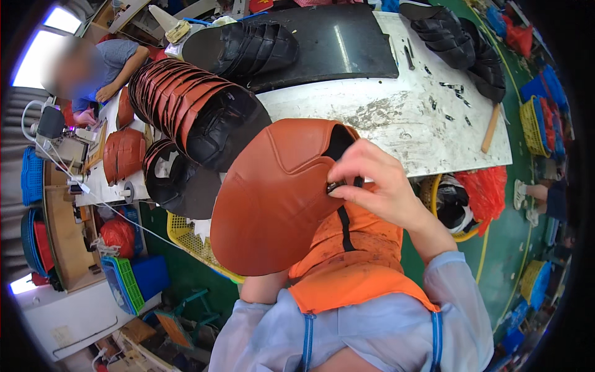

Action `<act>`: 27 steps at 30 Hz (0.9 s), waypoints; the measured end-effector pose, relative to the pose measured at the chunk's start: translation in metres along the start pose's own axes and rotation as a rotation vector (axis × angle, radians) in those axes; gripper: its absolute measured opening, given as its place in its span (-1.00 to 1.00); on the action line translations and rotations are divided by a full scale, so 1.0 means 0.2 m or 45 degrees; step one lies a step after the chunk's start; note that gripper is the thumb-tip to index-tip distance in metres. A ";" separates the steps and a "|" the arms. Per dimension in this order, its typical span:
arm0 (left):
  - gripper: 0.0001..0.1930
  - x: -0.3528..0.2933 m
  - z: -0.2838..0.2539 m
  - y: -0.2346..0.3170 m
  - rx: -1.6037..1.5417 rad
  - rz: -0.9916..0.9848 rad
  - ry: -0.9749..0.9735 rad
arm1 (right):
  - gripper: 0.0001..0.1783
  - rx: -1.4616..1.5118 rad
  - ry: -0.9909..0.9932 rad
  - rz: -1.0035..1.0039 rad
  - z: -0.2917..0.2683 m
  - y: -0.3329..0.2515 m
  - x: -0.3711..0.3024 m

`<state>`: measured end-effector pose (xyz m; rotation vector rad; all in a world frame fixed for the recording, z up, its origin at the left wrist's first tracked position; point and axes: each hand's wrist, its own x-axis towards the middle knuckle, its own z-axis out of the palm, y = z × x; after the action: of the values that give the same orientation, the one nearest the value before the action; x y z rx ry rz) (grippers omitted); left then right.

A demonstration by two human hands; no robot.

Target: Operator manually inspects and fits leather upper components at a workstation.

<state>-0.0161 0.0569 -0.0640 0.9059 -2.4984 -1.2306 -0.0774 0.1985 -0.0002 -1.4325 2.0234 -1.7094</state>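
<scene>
A brown leather shoe upper (pixel 273 192) with a dark lining is held up in front of my orange apron (pixel 365 297). My right hand (pixel 387 186) is closed at its right edge, thumb and forefinger pinching a small dark piece (pixel 334 186) there; its exact kind is too small to tell. My left forearm (pixel 263 288) goes up beneath the upper, and the leather hides that hand and its fingers. Just left of the upper is a nested stack of similar brown uppers (pixel 180 102) with black linings, and below it lies another dark group of uppers (pixel 176 180).
Black uppers (pixel 248 46) lie by a black mat (pixel 328 43) on the white table (pixel 384 105). Small black bits (pixel 455 93) and a wooden-handled tool (pixel 491 129) sit farther right. Yellow baskets (pixel 198 245) stand below the table. A co-worker (pixel 118 62) sits at far left.
</scene>
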 end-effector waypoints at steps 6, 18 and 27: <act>-0.84 -0.02 -0.09 -0.01 -0.012 -0.020 0.038 | -0.30 0.447 -0.187 0.687 0.06 -0.03 0.13; -0.84 -0.02 -0.31 -0.01 -0.103 -0.067 0.229 | -0.36 -0.216 0.201 -0.339 0.24 -0.12 0.22; -0.84 -0.04 -0.43 0.00 -0.173 -0.096 0.359 | -0.59 -0.447 0.171 -0.524 0.33 -0.18 0.27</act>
<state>0.0282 0.0067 -0.0102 1.0647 -2.1539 -1.1855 -0.0461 0.1177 0.0309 -2.0162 2.3161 -1.6843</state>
